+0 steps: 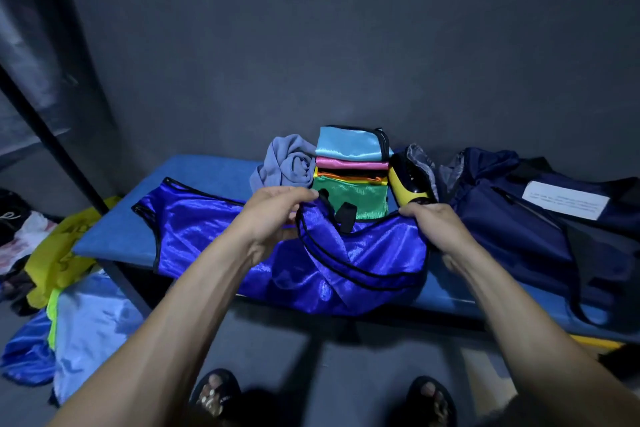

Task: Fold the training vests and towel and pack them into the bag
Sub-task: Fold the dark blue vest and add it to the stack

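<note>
On blue bench [214, 170], royal-blue vest [214, 229] spread flat, top edge pinched by left hand [273, 215] and right hand [433, 229]. Fabric judged light, limp, slippery; black-trimmed edges recommended as hold points. Bag [519, 236] positioned at right.

Blue padded desk [214, 170] running left to right against a grey wall, its front edge overhanging the floor [270, 350]. Lying across its middle: shiny royal-blue vest [214, 225], spreading flat at the left and draping over the front edge. Sitting behind it, near the wall: crumpled grey-blue towel [287, 163], touching a stack of folded vests [353, 173] showing light blue, pink, orange, yellow and green layers. Leaning just right of the stack: yellow and black object [410, 184]. Sprawling over the right end: dark navy bag [526, 218]. Heaping on the floor at the left: yellow, light-blue and royal-blue cloths [79, 315].
</note>
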The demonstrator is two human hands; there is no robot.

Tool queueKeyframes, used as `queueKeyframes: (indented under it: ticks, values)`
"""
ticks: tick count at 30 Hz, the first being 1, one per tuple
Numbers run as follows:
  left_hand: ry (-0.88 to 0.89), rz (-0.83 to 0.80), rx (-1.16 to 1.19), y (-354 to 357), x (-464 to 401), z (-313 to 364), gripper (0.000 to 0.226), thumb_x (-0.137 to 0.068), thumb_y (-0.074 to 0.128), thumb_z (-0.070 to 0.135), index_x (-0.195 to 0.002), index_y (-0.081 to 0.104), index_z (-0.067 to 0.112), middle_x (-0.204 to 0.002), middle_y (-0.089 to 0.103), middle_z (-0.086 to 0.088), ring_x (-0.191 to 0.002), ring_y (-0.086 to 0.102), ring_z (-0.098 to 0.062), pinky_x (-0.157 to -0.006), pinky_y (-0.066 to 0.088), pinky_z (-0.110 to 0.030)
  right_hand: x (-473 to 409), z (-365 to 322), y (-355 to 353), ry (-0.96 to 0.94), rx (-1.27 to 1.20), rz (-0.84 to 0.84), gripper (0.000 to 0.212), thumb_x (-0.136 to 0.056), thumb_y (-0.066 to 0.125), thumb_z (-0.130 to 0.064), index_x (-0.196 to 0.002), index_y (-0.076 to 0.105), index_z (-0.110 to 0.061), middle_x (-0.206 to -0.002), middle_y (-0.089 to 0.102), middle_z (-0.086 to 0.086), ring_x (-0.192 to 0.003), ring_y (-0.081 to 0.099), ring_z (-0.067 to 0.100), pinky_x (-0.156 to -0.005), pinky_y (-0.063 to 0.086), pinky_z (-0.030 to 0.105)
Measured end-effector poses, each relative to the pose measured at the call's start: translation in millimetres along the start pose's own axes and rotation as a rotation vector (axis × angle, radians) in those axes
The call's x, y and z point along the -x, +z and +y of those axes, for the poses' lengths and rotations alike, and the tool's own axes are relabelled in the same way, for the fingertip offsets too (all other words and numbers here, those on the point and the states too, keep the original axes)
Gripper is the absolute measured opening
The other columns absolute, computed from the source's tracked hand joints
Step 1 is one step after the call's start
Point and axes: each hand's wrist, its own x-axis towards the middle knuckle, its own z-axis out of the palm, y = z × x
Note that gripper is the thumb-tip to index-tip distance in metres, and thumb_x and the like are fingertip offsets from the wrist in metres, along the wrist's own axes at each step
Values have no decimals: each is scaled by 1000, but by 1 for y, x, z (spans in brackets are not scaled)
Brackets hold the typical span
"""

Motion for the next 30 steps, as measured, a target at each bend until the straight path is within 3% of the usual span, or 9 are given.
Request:
queueKeyframes:
  ticks: [5,8,10,12,14,18,24,27,30]
  values:
    - [57,6,14,22,5,-7,10,-90,73,18,-92,71,8,-71,58,-6,-62,54,-13,-59,48,-23,15,-13,15,-72,-164,-223,37,-95,70,-39,-97,75,-2,-84,70,18,-74,64,27,-75,48,35]
    - [62,0,17,31,5,-12,13,-89,77,18,-88,72,6,-72,54,-12,-62,53,-15,-58,53,-22,23,-17,29,-143,-146,-336,33,-98,67,-34,-97,73,-1,-85,66,14,-75,58,24,-61,42,31]
    - [81,-10,39,32,5,-11,9,-89,77,15,-85,75,7,-81,60,-16,-65,56,-16,-60,55,-23,27,-22,35,-182,-164,-384,23,-99,66,-22,-90,71,-2,-81,64,10,-69,60,14,-56,48,23]
    - [101,-10,25,32,4,-9,4,-88,78,12,-85,78,9,-76,65,-10,-65,58,-13,-61,55,-22,30,-25,38,-253,-154,-361,15,-96,69,-10,-82,70,-9,-74,67,6,-63,62,9,-55,50,20]
    - [129,6,-7,31,3,-8,3,-88,77,7,-85,78,9,-66,66,0,-59,58,-6,-59,53,-18,28,-24,40,-348,-111,-297,6,-93,71,-3,-92,72,-9,-68,65,7,-57,60,7,-55,48,17]
    - [210,56,-127,31,1,-10,9,-87,78,5,-81,79,11,-72,73,0,-64,64,-5,-60,53,-17,24,-19,43,-498,21,-146,29,-91,70,-5,-117,63,-17,-52,47,-9,-48,43,7,-52,37,20]
    - [266,108,-262,31,-5,-13,12,-85,81,10,-94,77,17,-61,62,6,-57,54,-11,-56,49,-22,27,-16,41,-727,232,-60,52,-91,67,-9,-138,57,-28,-56,45,-3,-54,40,10,-64,39,20]
    - [256,72,-232,33,-5,-12,25,-87,80,9,-110,72,16,-63,66,6,-59,57,-12,-58,51,-24,29,-17,40,-782,279,-101,54,-92,62,-10,-141,55,-32,-61,43,6,-56,39,17,-62,40,23]
    - [263,59,-252,35,-4,-10,22,-89,78,12,-109,74,19,-65,66,6,-64,58,-11,-58,51,-24,31,-19,39,-789,323,-118,52,-94,59,-10,-141,55,-32,-63,43,10,-55,37,13,-59,38,27]
